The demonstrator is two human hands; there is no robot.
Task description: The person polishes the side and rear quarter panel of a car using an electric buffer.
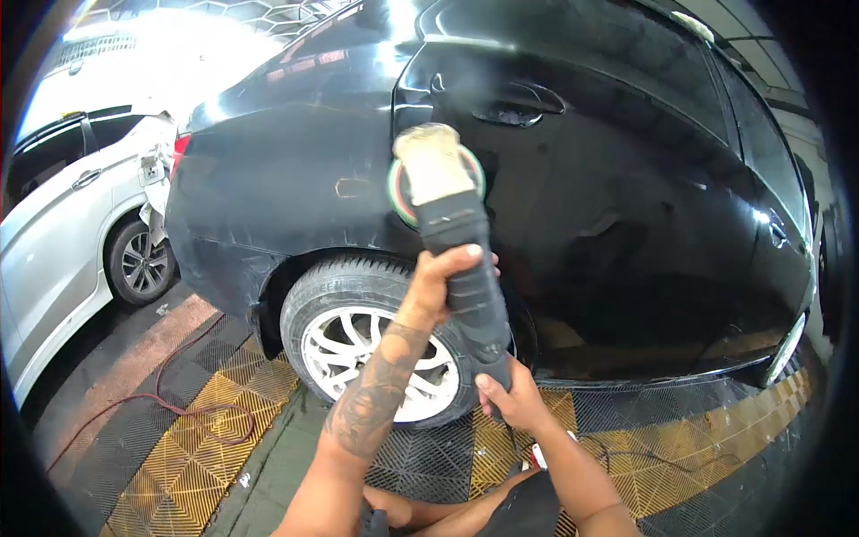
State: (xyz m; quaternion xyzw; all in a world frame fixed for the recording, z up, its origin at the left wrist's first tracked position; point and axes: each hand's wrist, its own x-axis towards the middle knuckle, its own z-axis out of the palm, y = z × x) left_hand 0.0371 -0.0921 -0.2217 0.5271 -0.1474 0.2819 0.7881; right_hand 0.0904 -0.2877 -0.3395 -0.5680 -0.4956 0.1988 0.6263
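A black power polisher [479, 295] with a cream-coloured head cover is held upright against the side of a black car [608, 224], near the rear door's edge. Its round pad, rimmed green and red, shows partly behind the head; the rest is hidden. My left hand [440, 282] wraps round the middle of the body, just below the head. Lower down, my right hand [510, 394] grips the handle's end. The door handle [519, 112] is above and to the right of the pad.
The car's rear wheel [380, 345] with white spokes is behind my left forearm. A white car [67, 206] stands at the left. A dark red hose [161, 398] lies on the black and yellow floor tiles [233, 385]. A thin cable runs along the floor at the right.
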